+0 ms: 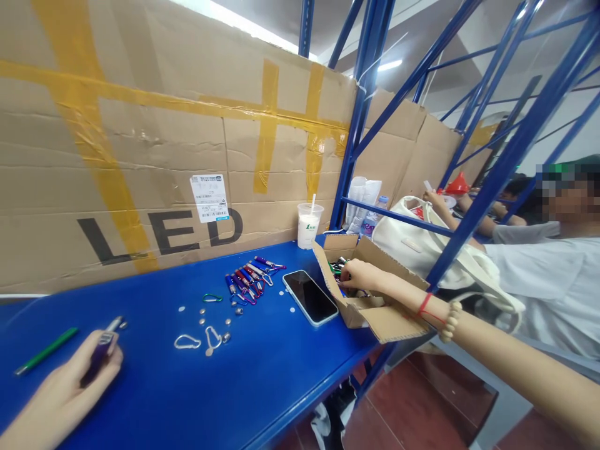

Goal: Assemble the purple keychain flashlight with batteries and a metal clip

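Note:
My left hand (77,384) rests low on the blue tabletop (154,387), fingers closed round a small purple keychain flashlight (102,350) with a silver tip. My right hand (360,275) reaches far right into an open cardboard box (375,312); its fingers curl inside among small items, and what they hold is hidden. A red string and a bead bracelet (447,319) circle that wrist. A row of several red, blue and purple keychain flashlights (248,278) lies mid-table. Loose carabiner clips (199,340) and small round button cells (201,309) are scattered in front of them.
A smartphone (310,297) lies face up beside the box. A green pen (47,350) lies at the far left. A lidded drink cup (308,225) stands at the back by a cardboard wall (140,156). Blue rack posts (506,162), a white bag (422,244) and other people sit to the right.

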`<state>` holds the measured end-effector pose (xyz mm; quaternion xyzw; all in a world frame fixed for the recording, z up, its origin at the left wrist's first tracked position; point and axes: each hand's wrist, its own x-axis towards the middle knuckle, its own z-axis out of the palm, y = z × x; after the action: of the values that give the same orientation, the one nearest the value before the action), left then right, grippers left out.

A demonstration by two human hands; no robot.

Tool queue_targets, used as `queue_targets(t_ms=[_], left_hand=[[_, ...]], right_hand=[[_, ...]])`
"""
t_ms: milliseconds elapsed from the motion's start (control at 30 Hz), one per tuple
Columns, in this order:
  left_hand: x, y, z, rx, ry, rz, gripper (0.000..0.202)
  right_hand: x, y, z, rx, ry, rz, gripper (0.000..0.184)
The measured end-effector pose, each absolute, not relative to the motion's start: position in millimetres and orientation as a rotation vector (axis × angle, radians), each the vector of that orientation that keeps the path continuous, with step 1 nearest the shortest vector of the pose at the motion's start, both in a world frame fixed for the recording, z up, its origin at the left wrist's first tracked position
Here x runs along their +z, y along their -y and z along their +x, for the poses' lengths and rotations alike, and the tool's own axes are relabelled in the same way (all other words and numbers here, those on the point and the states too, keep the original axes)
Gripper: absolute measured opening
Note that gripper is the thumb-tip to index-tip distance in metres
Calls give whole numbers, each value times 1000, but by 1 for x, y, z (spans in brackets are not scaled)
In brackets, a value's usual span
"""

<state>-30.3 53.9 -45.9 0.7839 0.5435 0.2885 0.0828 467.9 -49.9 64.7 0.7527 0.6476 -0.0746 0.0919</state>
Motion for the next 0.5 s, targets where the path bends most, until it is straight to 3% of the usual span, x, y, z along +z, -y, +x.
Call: queue_targets(t_ms=[200,367,433,500], left_hand=[[-36,-38,-18,941,-1553,2223,25],[-29,-43,-22,836,-1535,2183,26],[-22,-40,-21,746,-1491,2175,28],[-15,-33,-18,789,-1508,2155,27]], right_hand=[[80,67,476,-137,-2031,2310,23],[83,102,435,228,-2203,2458,37],[71,114,413,248,-2433,2281,34],[52,120,401,324,-2799,1792,32]])
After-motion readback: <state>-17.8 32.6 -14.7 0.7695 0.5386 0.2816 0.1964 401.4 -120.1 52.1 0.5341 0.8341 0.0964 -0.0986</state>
